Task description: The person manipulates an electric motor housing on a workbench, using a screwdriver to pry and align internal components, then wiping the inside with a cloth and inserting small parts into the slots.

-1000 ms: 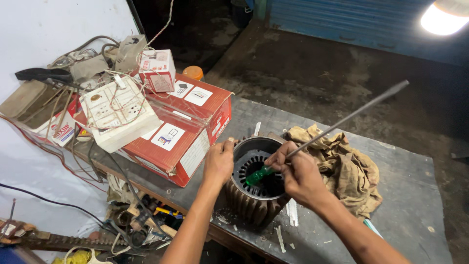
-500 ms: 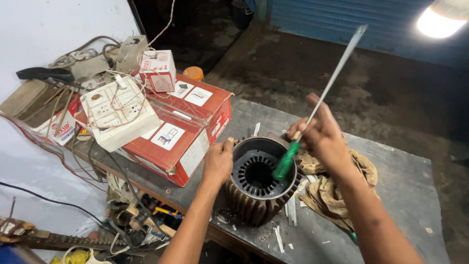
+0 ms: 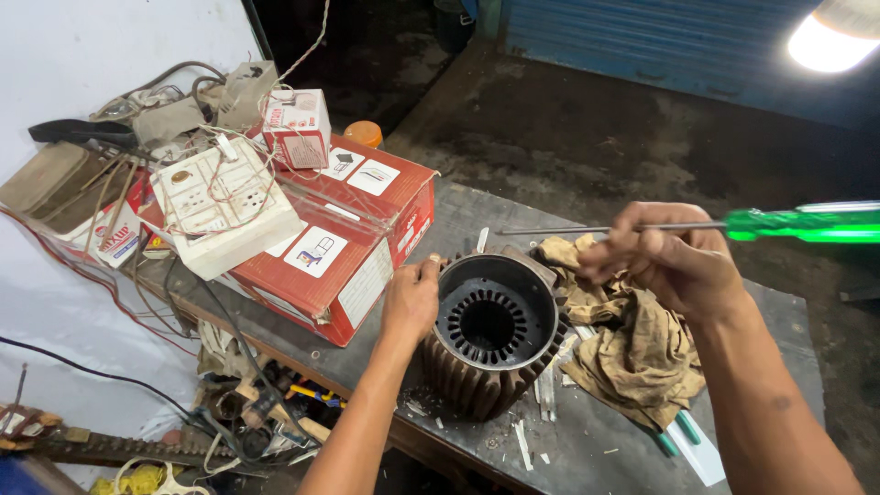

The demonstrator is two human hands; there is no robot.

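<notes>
1. Head view, handling: stator [image 3: 490, 335] is judged heavy and rigid, a ribbed metal shell with a slotted core. It is best taken by the outer rim or finned wall, as the inner slots look sharp-edged. Screwdriver [image 3: 697, 225] is judged light and stiff, with a smooth handle that could slip.
2. Head view, looks: the stator is seen as a dark, round, finned cylinder with an empty toothed bore, standing upright on the grey bench [image 3: 779, 339], just beside a red box [image 3: 353, 247] and touching a crumpled tan rag [image 3: 642, 339]. The screwdriver is seen with a long thin steel shank and a clear green handle, held level above the rag.
3. Head view, grips: the left hand [image 3: 410, 301] is laid on the stator's rim, fingers curled over its edge. The right hand [image 3: 665, 261] is closed around the shank near the handle.
4. Head view, surroundings: a white switchboard [image 3: 225, 215] with wires is seen on the box.
</notes>
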